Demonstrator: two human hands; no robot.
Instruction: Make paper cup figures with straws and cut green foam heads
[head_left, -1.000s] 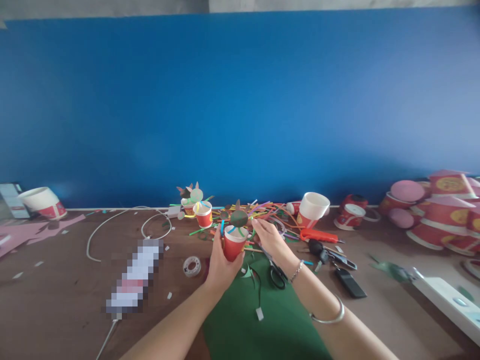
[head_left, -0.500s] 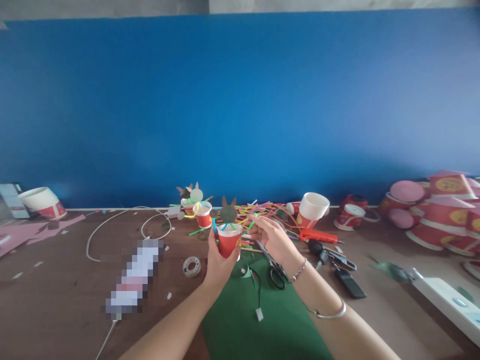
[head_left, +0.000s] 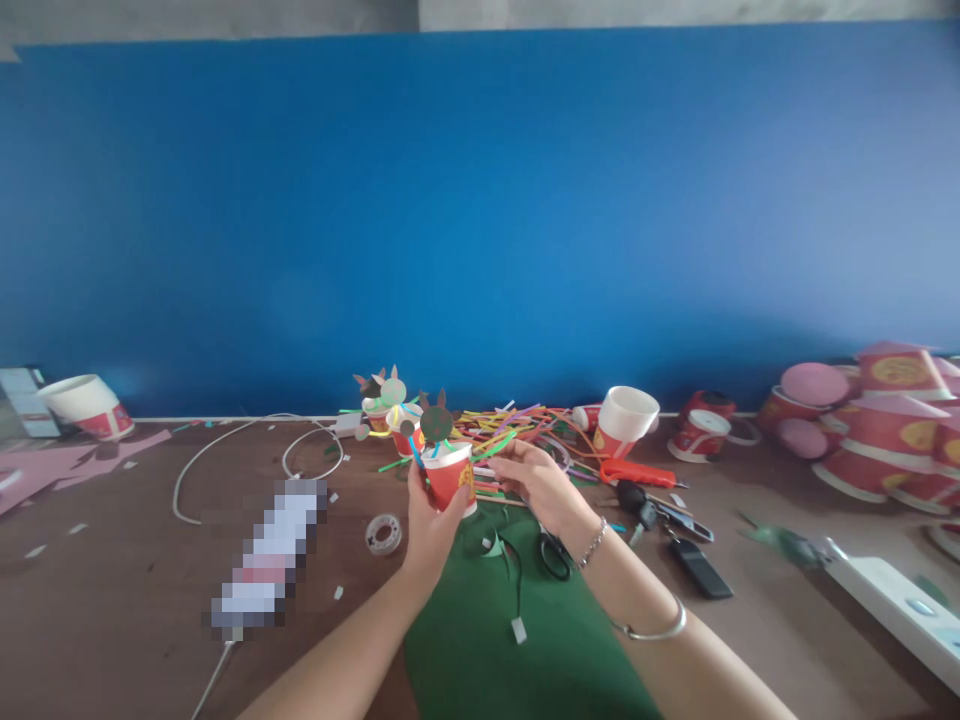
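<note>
My left hand (head_left: pixel 436 525) is wrapped round a red and white paper cup (head_left: pixel 448 480), holding it upright above the green sheet. A dark green paper head with two pointed ears (head_left: pixel 436 422) rises from the cup's far rim. On the rim's left side is a blue strip (head_left: pixel 418 450). From the right side a bright green strip (head_left: pixel 495 447) slants outward. My right hand (head_left: pixel 534 485) is beside the cup, its bent fingers slightly apart just under the green strip; whether they touch it is unclear. Black-handled scissors (head_left: pixel 555 553) lie partly hidden beneath the right hand.
Behind are colourful strips (head_left: pixel 525 418) and similar cup figures (head_left: pixel 405 425). A tape roll (head_left: pixel 383 535) and a blurred-out phone (head_left: pixel 270 560) lie left. To the right are a white-and-red cup (head_left: pixel 626 420), an orange cutter (head_left: pixel 637 472), keys (head_left: pixel 637 503) and a power strip (head_left: pixel 900 610).
The cup has shifted slightly left and tilted a little. My right hand's fingertips have dropped below the green strip, which now sticks out straighter to the right.
</note>
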